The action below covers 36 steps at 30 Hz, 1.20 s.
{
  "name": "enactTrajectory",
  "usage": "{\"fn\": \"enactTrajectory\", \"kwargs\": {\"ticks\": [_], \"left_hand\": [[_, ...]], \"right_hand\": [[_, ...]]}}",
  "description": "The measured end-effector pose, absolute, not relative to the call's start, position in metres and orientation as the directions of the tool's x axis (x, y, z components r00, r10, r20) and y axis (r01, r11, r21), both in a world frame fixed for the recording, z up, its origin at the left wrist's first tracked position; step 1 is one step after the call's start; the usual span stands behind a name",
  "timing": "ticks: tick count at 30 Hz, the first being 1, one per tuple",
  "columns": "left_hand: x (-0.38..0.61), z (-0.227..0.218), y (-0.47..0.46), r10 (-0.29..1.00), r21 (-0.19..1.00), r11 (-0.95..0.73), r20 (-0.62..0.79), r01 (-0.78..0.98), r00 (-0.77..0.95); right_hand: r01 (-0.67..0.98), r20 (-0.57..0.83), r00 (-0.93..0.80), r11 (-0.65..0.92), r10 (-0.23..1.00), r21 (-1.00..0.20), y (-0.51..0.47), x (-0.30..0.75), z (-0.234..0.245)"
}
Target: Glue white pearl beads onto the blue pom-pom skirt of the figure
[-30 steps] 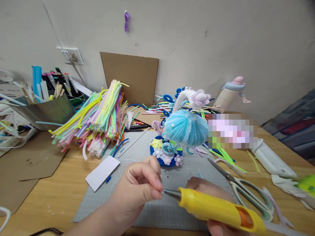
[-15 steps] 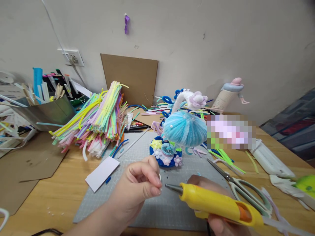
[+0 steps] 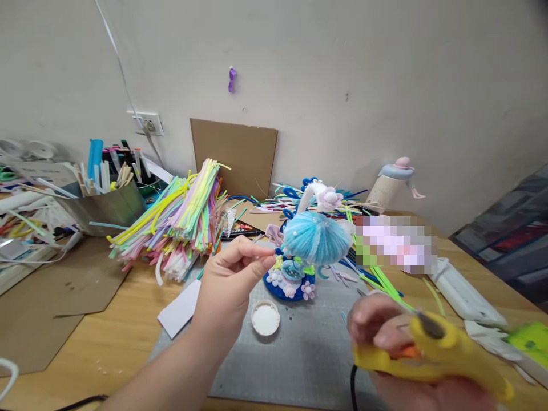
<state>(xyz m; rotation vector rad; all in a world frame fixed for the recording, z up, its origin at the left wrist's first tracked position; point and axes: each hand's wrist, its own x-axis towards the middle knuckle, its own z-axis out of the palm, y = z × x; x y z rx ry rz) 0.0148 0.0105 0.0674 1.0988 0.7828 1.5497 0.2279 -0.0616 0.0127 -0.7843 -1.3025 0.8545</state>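
Over a gray mat (image 3: 299, 368), head view, the only one. Work in hand: a fuzzy ornament (image 3: 317, 237), blue dome above a dark blue flowered base, standing upright toward the back of the mat. Left hand (image 3: 229, 279) reaches to its left side; cannot tell whether the fingertips touch it or just overlap it from here. Left grip closed, thumb to forefinger; anything pinched is too small to make out. Right hand (image 3: 387, 337), blurred, off to the right, grip wrapped round a yellow glue gun (image 3: 454, 349). Black cord (image 3: 353, 388) hangs below; what looks like the nozzle (image 3: 431, 325) is well apart from the ornament.

Step, by my reading: placing a small trimming by hand, gun held aside. Next move seems to call for a light, steady press at one spot, hot end clear of fuzz and fingers. Small white dish (image 3: 265, 337) sits on the mat just in front of the base, white bits (image 3: 265, 321) inside, perhaps spare trimmings.

Writing: none legible. Pens (image 3: 244, 228) behind the mat carry pale marks, too tiny. White box (image 3: 43, 171), far left, has faint gray print, unreadable. No brand visible on the gun through the blur. Pixelated patch (image 3: 398, 242) right of the ornament hides whatever lies there.
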Motion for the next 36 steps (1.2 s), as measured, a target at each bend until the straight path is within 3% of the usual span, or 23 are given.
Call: {"fn": "enactTrajectory", "kwargs": {"ticks": [3,8,12,28,36], "left_hand": [[0.023,0.072,0.014,0.953,0.886,-0.301,0.294,-0.351,-0.074],[0.032,0.068,0.016,0.920,0.874,-0.392,0.372,-0.287,-0.124],[0.035,0.062,0.017,0.898,0.844,-0.441,0.410,-0.305,-0.162],[0.040,0.062,0.012,0.930,0.828,-0.362,0.353,-0.429,-0.104],[0.039,0.062,0.012,0.927,0.828,-0.366,0.362,-0.425,-0.094]], "right_hand": [[-0.314,0.438,0.111,0.450,0.892,-0.836,-0.048,0.229,0.028],[-0.436,0.426,0.078,0.416,0.901,-0.798,-0.021,0.221,0.049],[-0.451,0.428,0.065,0.409,0.902,-0.794,-0.010,0.215,0.051],[-0.312,0.476,0.064,0.471,0.877,-0.825,-0.012,0.210,0.049],[-0.342,0.458,0.045,0.445,0.888,-0.828,-0.014,0.210,0.048]]}}
